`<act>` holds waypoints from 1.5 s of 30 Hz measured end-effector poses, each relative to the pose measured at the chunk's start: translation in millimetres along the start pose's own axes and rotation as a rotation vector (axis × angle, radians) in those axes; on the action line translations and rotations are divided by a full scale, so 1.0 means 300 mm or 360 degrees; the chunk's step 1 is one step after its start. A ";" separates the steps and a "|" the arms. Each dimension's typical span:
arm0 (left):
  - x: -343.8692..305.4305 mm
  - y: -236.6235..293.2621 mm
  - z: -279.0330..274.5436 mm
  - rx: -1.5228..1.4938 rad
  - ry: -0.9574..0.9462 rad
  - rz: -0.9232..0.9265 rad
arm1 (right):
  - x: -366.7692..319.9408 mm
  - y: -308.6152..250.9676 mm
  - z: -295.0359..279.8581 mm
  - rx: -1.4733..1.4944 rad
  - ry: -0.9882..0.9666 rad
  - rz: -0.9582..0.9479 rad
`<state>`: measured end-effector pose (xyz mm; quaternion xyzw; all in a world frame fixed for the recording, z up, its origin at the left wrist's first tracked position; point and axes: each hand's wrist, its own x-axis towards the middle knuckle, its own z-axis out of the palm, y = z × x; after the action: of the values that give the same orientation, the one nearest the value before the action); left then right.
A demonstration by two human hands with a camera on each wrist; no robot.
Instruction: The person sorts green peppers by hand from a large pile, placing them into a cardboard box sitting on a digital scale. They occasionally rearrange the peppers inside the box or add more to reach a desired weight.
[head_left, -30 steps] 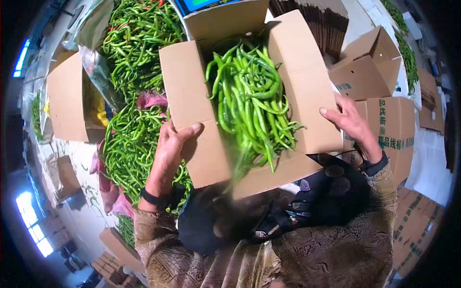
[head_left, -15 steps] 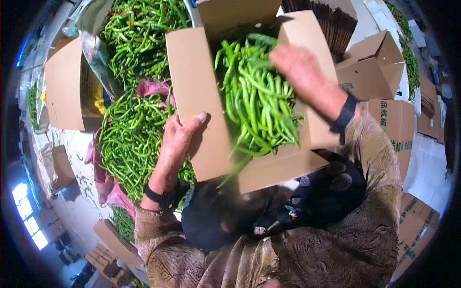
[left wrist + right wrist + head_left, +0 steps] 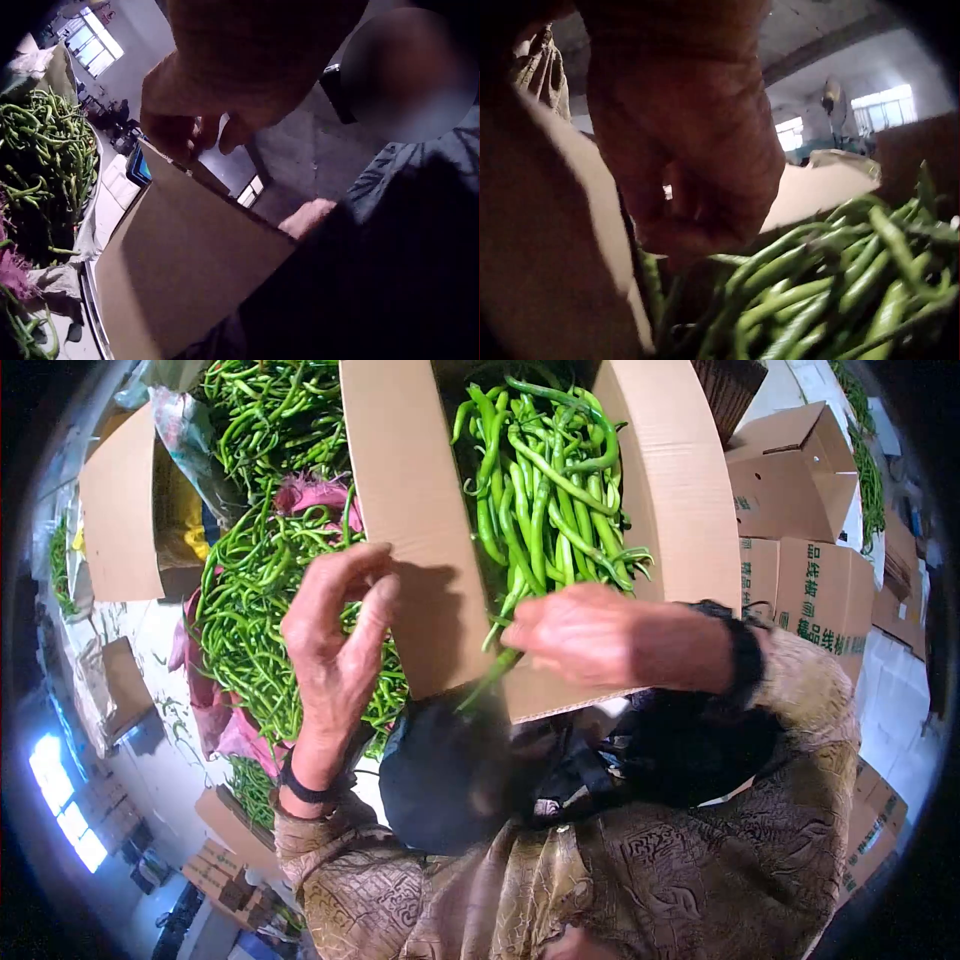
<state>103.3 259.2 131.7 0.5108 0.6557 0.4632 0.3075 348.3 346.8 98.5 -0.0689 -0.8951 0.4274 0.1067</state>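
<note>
An open cardboard box (image 3: 410,490) holds long green peppers (image 3: 560,490), which the right wrist view shows as a heap of peppers (image 3: 817,300). At the box's near end my right hand (image 3: 610,640) pinches a green pepper (image 3: 487,682) that hangs over the near flap. In the right wrist view that hand (image 3: 690,142) is bent down beside the heap. My left hand (image 3: 335,640) is at the left flap's outer edge, fingers and thumb curved with a gap between them. The left wrist view shows this hand (image 3: 225,90) at the cardboard's upper edge (image 3: 217,195).
Left of the box lie heaped green peppers (image 3: 250,630) with pink sacking (image 3: 240,740) around them. Another open carton (image 3: 120,510) stands at the far left. More cartons (image 3: 790,480) are on the right, some printed with green characters.
The right hand has come from the far right of the peppers to the box's near end and grips a pepper. The left thumb has lifted from the flap. The box sits higher in view.
</note>
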 end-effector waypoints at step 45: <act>0.086 0.008 0.259 0.0674 -0.0938 0.0255 | -0.054 0.007 -0.179 -0.0506 -0.0709 0.0868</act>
<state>164.9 306.8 106.1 0.7243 0.5782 0.1728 0.3335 377.5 384.9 127.5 -0.2255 -0.9003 0.3004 -0.2200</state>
